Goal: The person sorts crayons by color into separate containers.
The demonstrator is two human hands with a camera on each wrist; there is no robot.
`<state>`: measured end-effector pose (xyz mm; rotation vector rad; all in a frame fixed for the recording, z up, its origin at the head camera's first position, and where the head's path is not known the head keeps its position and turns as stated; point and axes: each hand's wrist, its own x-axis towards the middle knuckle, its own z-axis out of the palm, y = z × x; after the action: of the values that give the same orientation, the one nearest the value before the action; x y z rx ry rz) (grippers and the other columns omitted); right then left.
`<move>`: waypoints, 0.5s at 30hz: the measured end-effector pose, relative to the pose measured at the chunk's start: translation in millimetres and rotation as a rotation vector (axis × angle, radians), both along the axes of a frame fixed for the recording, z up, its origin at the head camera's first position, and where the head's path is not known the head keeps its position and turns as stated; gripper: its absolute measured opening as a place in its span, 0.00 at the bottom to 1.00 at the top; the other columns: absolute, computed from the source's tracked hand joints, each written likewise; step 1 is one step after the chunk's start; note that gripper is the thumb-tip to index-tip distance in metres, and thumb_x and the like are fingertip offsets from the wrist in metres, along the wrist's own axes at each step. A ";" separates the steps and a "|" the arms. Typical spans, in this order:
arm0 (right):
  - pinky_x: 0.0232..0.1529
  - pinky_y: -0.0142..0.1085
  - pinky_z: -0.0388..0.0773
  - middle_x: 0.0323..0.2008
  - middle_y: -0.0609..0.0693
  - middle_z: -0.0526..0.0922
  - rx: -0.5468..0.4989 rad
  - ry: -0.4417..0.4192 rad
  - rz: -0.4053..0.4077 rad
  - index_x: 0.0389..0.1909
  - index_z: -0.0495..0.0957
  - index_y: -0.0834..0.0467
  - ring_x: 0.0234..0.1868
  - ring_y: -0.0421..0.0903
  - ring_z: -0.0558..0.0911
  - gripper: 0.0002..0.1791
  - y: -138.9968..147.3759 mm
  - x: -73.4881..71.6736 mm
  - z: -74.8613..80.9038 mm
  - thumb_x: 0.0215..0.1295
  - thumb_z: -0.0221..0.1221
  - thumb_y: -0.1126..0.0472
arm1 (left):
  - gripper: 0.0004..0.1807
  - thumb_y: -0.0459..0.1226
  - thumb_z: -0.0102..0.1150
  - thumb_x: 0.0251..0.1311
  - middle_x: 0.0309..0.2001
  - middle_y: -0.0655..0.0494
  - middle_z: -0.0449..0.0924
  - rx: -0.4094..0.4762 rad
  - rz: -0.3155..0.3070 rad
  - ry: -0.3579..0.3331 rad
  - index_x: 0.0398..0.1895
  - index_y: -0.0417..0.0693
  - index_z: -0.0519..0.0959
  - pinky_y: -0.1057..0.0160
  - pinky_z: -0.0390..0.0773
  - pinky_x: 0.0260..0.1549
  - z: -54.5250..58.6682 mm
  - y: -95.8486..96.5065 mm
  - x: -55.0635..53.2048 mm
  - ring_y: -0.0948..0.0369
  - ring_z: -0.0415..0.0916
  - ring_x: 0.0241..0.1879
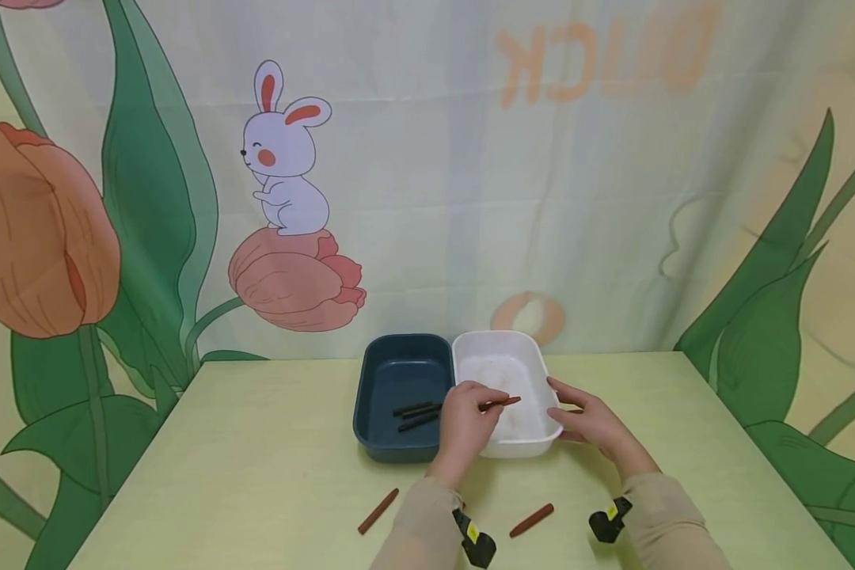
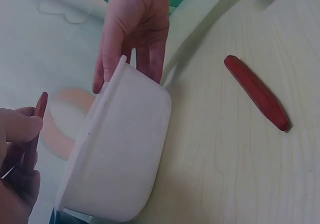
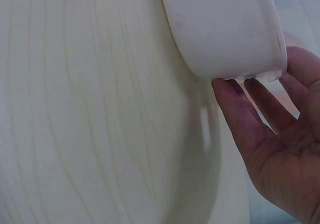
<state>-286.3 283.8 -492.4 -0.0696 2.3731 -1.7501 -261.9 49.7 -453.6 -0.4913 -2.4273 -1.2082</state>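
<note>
My left hand (image 1: 466, 419) pinches a reddish-brown crayon (image 1: 514, 400) between thumb and fingers, over the white bin (image 1: 499, 449). The crayon's narrow end (image 2: 42, 103) sticks out past the fingertips; its other end is partly hidden. At the white bin's right side, my right hand (image 1: 591, 423) holds the rim, with fingertips (image 3: 225, 87) on the outer wall. Against the white bin's left side stands a dark blue bin (image 1: 403, 454), with several black crayons (image 1: 419, 421) lying in it.
Two more reddish-brown crayons lie on the table in front of the bins, one crayon (image 1: 378, 511) left of my left forearm and one crayon (image 1: 531, 520) between my forearms. A printed curtain (image 1: 427, 198) hangs behind the table (image 1: 256, 443). Each wrist wears a small black camera (image 1: 474, 540).
</note>
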 end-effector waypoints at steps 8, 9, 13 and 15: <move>0.41 0.45 0.79 0.63 0.65 0.61 0.008 -0.004 0.003 0.70 0.57 0.53 0.52 0.62 0.74 0.35 -0.4 1.1 1.5 0.63 0.58 0.60 | 0.07 0.31 0.67 0.49 0.27 0.61 0.79 0.012 0.013 0.021 0.30 0.52 0.87 0.71 0.74 0.29 -4.5 2.7 -10.1 0.65 0.73 0.29; 0.41 0.46 0.79 0.63 0.65 0.61 0.004 -0.004 0.002 0.70 0.57 0.53 0.52 0.62 0.74 0.35 -0.4 1.1 1.4 0.63 0.59 0.59 | 0.07 0.30 0.67 0.48 0.27 0.61 0.79 0.015 0.017 0.029 0.30 0.52 0.87 0.71 0.74 0.29 -5.2 2.6 -11.6 0.65 0.73 0.29; 0.42 0.46 0.79 0.63 0.65 0.61 0.010 -0.007 0.000 0.69 0.57 0.52 0.52 0.62 0.74 0.38 0.1 0.8 1.3 0.59 0.61 0.54 | 0.08 0.30 0.68 0.47 0.26 0.61 0.79 0.012 0.029 0.033 0.30 0.51 0.87 0.70 0.74 0.29 -5.3 2.6 -14.9 0.64 0.73 0.29; 0.42 0.46 0.79 0.63 0.65 0.61 0.013 -0.008 -0.002 0.70 0.57 0.52 0.52 0.62 0.74 0.39 0.3 0.6 1.3 0.58 0.62 0.52 | 0.08 0.30 0.68 0.48 0.27 0.61 0.79 0.004 0.037 0.027 0.30 0.52 0.87 0.70 0.74 0.30 -5.8 3.3 -16.4 0.64 0.73 0.30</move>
<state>-285.7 284.1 -491.1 -0.0582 2.3803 -1.7322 -278.3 53.0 -459.3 -0.4572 -2.4000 -1.1830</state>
